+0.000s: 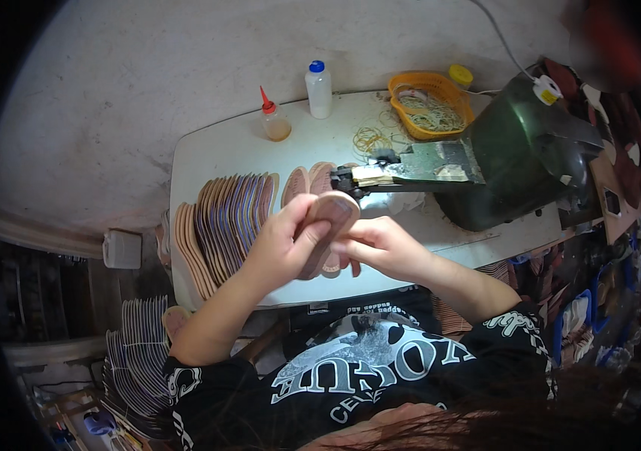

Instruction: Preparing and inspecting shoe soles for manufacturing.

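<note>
In the middle, my left hand (284,239) is wrapped round a tan shoe insole (339,208), its thumb lying across the face. The insole stands tilted with its rounded end up. My right hand (384,246) has its fingers closed at the insole's right edge; the fingertips are partly hidden. Just beyond my hands a dark machine arm (440,161) with a black clamp-like head reaches in from the right. More insoles (295,186) lie on the white table (215,143) behind my left hand.
A long row of insoles (234,218) stands on edge at the left. At the back are a red-tipped glue bottle (277,124), a blue-capped white bottle (319,94) and an orange basket (429,83) of rubber bands. Bundled insoles (136,353) sit below the table's left end.
</note>
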Demonstrator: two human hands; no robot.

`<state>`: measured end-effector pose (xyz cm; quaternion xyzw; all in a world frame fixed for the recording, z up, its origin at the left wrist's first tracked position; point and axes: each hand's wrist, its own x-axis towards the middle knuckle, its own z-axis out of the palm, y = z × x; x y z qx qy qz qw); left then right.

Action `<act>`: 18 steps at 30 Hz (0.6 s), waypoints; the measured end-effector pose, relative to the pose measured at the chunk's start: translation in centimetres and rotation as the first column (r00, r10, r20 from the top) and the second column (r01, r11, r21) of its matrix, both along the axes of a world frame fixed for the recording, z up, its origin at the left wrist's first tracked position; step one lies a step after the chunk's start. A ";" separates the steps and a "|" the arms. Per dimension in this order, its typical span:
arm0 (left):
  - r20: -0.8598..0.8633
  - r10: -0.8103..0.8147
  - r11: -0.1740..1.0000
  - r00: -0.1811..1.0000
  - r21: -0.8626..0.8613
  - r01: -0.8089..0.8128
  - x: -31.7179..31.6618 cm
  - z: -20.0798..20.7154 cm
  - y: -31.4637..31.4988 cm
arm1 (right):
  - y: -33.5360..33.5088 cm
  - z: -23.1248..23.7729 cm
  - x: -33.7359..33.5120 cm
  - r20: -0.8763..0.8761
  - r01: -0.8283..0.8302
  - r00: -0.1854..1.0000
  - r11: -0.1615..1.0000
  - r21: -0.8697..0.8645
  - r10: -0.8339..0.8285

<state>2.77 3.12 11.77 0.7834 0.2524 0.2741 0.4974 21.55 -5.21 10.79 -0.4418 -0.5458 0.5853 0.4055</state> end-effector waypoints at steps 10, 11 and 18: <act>-0.030 0.017 0.823 0.999 0.569 0.003 -0.6 0.4 -1.2 | -0.6 3.0 2.6 0.159 0.139 0.946 0.795 0.590 -0.283; -0.044 0.022 0.790 0.999 0.613 0.010 -0.5 0.6 -1.3 | -0.7 3.2 2.7 0.160 0.143 0.944 0.794 0.591 -0.288; -0.033 0.042 0.683 0.999 0.730 -0.004 -0.2 0.8 -1.6 | -0.9 4.4 3.4 0.196 0.060 0.965 0.871 0.487 -0.176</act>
